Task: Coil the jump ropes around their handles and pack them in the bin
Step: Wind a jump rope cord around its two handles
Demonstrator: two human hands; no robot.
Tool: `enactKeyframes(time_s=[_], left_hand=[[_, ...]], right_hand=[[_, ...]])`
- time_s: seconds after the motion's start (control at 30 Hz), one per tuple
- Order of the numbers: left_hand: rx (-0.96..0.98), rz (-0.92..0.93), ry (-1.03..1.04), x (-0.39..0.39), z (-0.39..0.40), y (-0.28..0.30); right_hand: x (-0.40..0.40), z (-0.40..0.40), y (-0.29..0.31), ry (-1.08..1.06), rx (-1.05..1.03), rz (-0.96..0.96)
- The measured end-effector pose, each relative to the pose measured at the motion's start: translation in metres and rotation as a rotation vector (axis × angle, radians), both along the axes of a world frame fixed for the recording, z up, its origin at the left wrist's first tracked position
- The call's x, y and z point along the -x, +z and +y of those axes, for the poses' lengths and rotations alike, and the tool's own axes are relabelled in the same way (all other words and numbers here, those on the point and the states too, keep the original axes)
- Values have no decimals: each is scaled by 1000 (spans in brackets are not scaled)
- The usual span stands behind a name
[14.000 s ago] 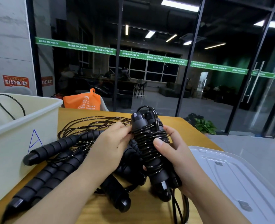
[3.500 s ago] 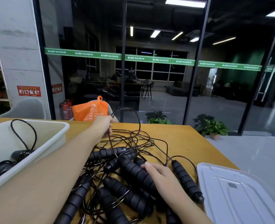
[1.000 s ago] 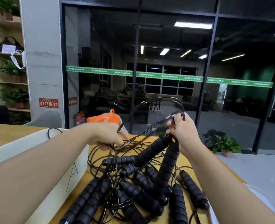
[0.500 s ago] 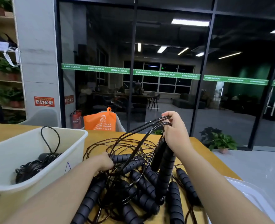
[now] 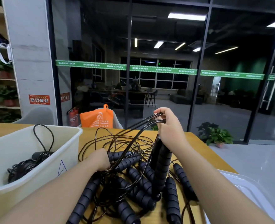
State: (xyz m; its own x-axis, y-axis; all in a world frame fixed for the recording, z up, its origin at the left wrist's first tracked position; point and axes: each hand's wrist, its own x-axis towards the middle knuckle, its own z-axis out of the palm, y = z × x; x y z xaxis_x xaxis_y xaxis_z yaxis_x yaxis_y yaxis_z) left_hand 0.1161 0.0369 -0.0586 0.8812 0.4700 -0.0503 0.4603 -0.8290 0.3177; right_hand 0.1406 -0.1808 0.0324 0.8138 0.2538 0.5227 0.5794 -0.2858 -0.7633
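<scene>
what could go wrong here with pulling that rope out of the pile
The right hand grips a pair of handles with cords looping back into the tangled pile, so lifting may drag other ropes along or tighten knots. The left hand sits down in the cords and could snag. Handles near the table edge might slide off.

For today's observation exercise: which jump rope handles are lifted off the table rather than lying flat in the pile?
The pair of handles hanging upright from the right hand, which grips their tops; all others lie flat.
</scene>
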Motion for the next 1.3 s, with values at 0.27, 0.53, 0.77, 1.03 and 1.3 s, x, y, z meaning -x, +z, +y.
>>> enactKeyframes(time_s=[0.27,0.53,0.77,1.03,1.3], left_hand=[[265,-514,-51,-5,-1,100],[-65,-33,-179,-7,3,128],[258,-169,-284,13,-15,116],[377,-1002,-185,43,-55,94],[624,-869,-467,44,-83,48]], right_hand=[[-14,-14,-1,-75,-149,114],[-14,-20,1,-66,-123,171],[-16,-13,7,7,-81,282],[-14,-7,23,148,-240,432],[-2,1,35,298,-452,448]])
